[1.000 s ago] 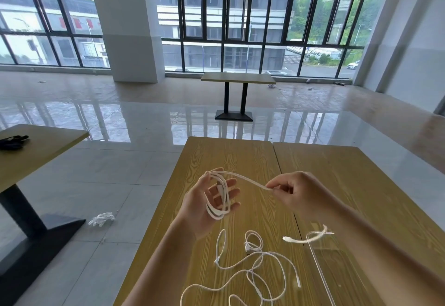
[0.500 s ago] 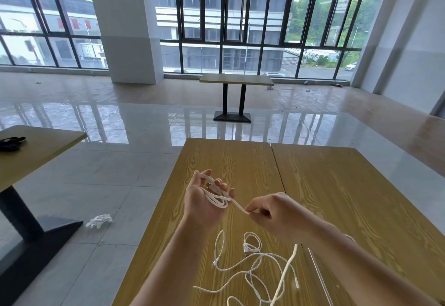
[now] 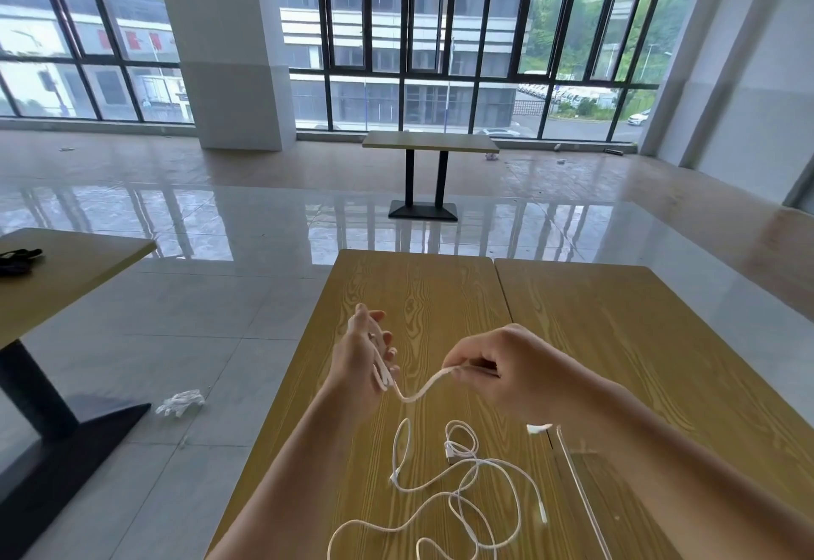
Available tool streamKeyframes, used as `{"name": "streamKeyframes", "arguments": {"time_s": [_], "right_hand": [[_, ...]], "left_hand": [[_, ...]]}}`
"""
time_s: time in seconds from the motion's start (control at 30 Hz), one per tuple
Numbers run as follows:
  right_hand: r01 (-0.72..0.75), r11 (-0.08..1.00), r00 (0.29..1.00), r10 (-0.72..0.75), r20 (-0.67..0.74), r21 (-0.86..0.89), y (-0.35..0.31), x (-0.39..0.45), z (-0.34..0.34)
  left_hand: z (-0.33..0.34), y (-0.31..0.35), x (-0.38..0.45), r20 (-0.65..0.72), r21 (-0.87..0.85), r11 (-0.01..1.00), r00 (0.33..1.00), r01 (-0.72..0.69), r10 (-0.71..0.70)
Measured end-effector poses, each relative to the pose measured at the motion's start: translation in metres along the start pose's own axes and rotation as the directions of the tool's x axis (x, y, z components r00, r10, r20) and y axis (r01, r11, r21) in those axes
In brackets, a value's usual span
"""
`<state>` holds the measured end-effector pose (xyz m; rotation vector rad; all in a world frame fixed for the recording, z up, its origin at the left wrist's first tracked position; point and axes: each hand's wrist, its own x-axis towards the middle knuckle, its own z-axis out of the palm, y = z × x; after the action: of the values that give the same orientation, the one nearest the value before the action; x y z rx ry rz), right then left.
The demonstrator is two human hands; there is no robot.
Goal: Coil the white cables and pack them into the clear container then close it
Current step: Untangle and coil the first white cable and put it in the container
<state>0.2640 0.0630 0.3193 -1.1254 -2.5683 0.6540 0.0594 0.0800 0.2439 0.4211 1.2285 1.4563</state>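
Observation:
My left hand [image 3: 363, 361] is raised above the wooden table [image 3: 423, 291], with loops of a white cable [image 3: 420, 390] wound around its fingers. My right hand [image 3: 502, 365] pinches the free end of that same cable; a short slack stretch sags between the two hands. More white cables [image 3: 462, 484] lie loose and tangled on the table below my hands. The clear container [image 3: 572, 467] stands at the lower right, mostly hidden behind my right forearm; only its transparent edge shows.
A second wooden table [image 3: 616, 339] adjoins on the right. Another table [image 3: 66, 269] with a dark object [image 3: 17, 257] stands to the left, and one [image 3: 429, 143] stands far off by the windows. Crumpled white material [image 3: 180, 403] lies on the tiled floor.
My right hand swung in toward the left hand, then out to the right, laying another turn of cable on the left hand. The free end is shorter now.

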Motion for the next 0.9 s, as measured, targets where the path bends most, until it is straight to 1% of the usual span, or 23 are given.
{"name": "streamKeyframes", "arguments": {"time_s": [0.13, 0.23, 0.37, 0.5, 0.63, 0.73, 0.8, 0.9], "right_hand": [[0.038, 0.999, 0.992, -0.041, -0.117, -0.023, -0.003, 0.007, -0.003], [0.045, 0.998, 0.976, -0.052, -0.214, -0.034, 0.001, 0.010, -0.004], [0.033, 0.999, 0.948, -0.034, -0.316, -0.009, 0.007, 0.013, -0.005], [0.019, 0.999, 0.910, -0.002, -0.414, 0.036, 0.010, 0.014, -0.005], [0.011, 0.997, 0.909, 0.023, -0.416, 0.078, 0.011, 0.012, -0.005], [-0.001, 0.995, 0.917, 0.041, -0.396, 0.102, 0.013, 0.010, -0.005], [-0.003, 0.995, 0.924, 0.042, -0.381, 0.103, 0.014, 0.009, -0.005], [-0.002, 0.994, 0.932, 0.043, -0.360, 0.113, 0.015, 0.007, -0.006]], "left_hand": [[0.017, -0.004, -0.015, 0.146, 0.141, 0.990, 0.989, 0.016, -0.037], [0.024, -0.006, -0.020, 0.265, 0.176, 0.984, 0.961, 0.036, -0.083], [0.030, -0.010, -0.028, 0.380, 0.239, 0.966, 0.906, 0.097, -0.185], [0.033, -0.014, -0.039, 0.522, 0.198, 0.957, 0.803, 0.213, -0.286], [0.032, -0.017, -0.043, 0.618, 0.168, 0.946, 0.718, 0.277, -0.320], [0.030, -0.017, -0.044, 0.693, 0.166, 0.941, 0.644, 0.294, -0.323], [0.028, -0.016, -0.046, 0.722, 0.194, 0.946, 0.614, 0.261, -0.318], [0.025, -0.012, -0.049, 0.730, 0.259, 0.949, 0.608, 0.178, -0.314]]}}
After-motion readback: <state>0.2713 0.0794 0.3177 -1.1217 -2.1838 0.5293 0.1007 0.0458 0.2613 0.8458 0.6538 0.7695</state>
